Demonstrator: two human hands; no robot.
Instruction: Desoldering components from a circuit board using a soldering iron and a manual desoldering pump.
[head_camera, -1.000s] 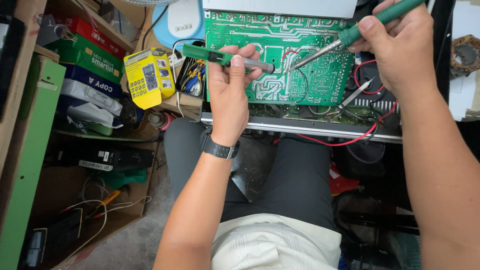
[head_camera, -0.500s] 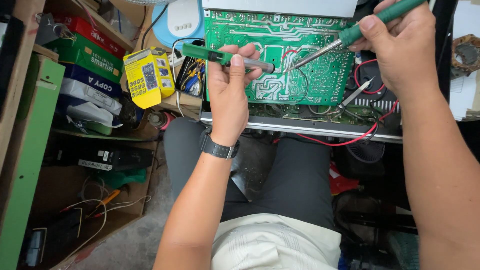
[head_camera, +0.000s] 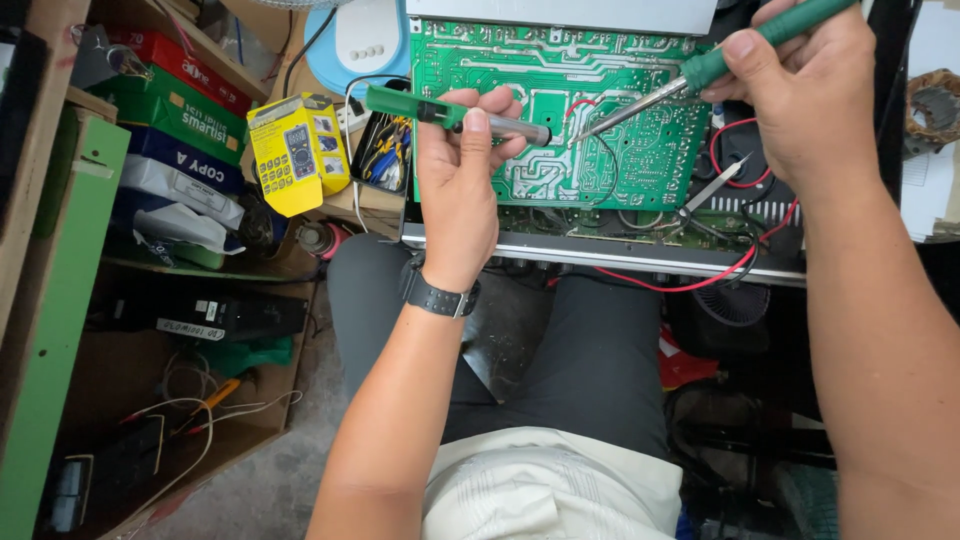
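Change since earlier: almost nothing; both hands and both tools sit where they sat, the two tips meeting at the same spot on the board.
Left hand (head_camera: 458, 190): clenched around a green-handled desoldering pump (head_camera: 455, 113), thumb laid along its top, a dark wristwatch (head_camera: 438, 296) on the wrist.
Desoldering pump: held nearly level over the left part of the green circuit board (head_camera: 640, 120), its grey nose pointing right.
Right hand (head_camera: 800, 95): grasping the green handle of a soldering iron (head_camera: 700, 75) near the top right.
Soldering iron: slanting down to the left, its metal tip just beside the pump's nose, on the board's copper side.
Circuit board: tilted up out of a metal chassis (head_camera: 600, 252), red wires (head_camera: 690, 282) looping at its right and lower edge.
Tweezers (head_camera: 715, 185): lying on the chassis under the right hand.
Left side: yellow boxed multimeter (head_camera: 297, 150) beside shelves (head_camera: 60, 330) stacked with coloured boxes.
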